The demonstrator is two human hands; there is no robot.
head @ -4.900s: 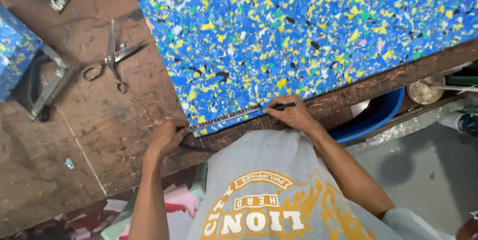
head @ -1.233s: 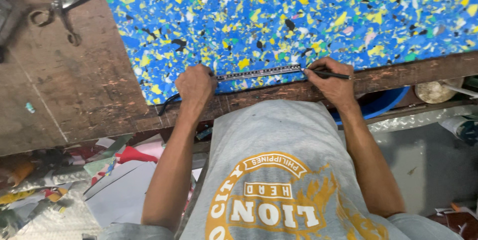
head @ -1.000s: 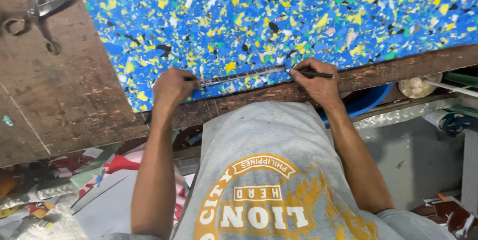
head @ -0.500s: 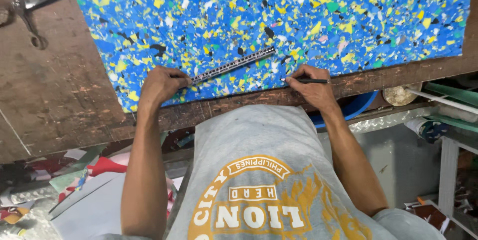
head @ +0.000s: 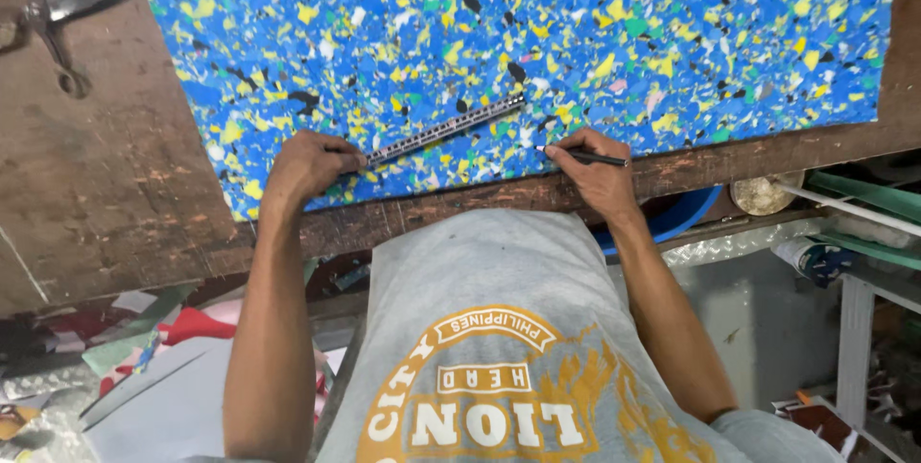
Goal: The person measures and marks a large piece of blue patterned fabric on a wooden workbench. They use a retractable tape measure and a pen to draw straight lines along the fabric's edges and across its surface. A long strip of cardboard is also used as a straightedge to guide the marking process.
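Even, fairly bright light falls from above, with no glare. Shadows are soft and short under the hands. Focus is sharp centrally; the lower corners look dimmer and slightly smeared.

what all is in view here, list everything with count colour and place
foam sheet: one, blue with yellow, green and black flecks, flat on the table
ruler: one, metal, lying slanted on the sheet's near part
pen: one, black, tip on the sheet
scissors: one pair, metal, open, table's far left
table: one, worn brown wood
blue tub: one, under the table edge at right
paper scraps: many, mixed colours, floor at left
left hand: holds the ruler's near end
right hand: holds the pen
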